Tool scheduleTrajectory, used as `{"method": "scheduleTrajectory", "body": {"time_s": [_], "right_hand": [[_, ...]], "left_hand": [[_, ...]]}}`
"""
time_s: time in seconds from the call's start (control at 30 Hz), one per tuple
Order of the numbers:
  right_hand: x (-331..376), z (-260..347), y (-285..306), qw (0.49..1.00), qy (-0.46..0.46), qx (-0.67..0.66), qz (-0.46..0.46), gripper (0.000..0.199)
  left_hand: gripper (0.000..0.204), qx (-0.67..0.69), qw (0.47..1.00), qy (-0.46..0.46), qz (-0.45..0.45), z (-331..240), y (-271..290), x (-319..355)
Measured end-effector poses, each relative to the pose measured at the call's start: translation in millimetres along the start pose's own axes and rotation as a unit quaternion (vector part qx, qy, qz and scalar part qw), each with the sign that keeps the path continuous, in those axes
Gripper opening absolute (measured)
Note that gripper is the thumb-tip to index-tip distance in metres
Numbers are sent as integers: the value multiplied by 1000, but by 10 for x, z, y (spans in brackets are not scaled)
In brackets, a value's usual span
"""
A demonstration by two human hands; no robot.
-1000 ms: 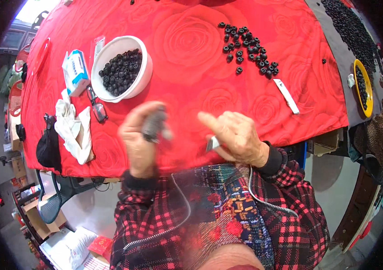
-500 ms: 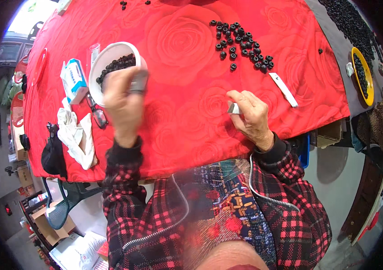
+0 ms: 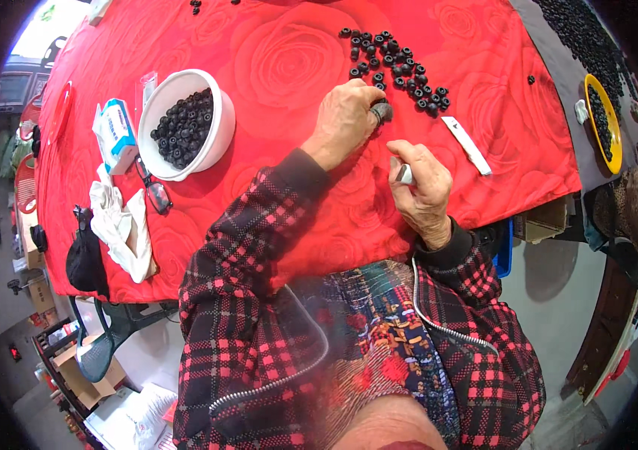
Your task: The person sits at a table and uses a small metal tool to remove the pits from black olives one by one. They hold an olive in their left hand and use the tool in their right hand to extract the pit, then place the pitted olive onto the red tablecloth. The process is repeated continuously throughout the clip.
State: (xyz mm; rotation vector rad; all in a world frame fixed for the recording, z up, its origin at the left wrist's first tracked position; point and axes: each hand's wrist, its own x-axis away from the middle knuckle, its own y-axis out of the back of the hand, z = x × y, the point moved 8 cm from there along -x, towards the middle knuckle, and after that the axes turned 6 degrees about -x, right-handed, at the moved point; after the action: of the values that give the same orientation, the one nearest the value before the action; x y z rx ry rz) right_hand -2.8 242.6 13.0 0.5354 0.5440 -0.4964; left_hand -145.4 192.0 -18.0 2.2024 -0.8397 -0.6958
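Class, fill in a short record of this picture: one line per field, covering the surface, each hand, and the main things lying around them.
Surface: red tablecloth with a rose pattern
Left hand: left hand reaches to the loose pile of small black pieces, a dark piece at its fingertips
Right hand: right hand grips a small grey object
Bowl: white bowl holding more black pieces
Beside bowl: blue-and-white box, glasses, white cloth
Near pile: white strip

Bright, even light; strong fisheye bending (dark vignette) at edges.
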Motion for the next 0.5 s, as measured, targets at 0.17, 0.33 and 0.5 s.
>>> {"method": "scheduleTrajectory", "body": {"time_s": [0.17, 0.33, 0.5], "right_hand": [[-21, -15, 54, 998, -51, -41, -20, 33], [-78, 235, -141, 989, -35, -123, 79, 36], [-37, 391, -316, 969, -22, -178, 169, 29]], "left_hand": [[26, 531, 796, 251, 146, 153, -55, 596], [28, 795, 500, 297, 172, -50, -145, 1289], [29, 776, 516, 334, 144, -144, -109, 1630]]}}
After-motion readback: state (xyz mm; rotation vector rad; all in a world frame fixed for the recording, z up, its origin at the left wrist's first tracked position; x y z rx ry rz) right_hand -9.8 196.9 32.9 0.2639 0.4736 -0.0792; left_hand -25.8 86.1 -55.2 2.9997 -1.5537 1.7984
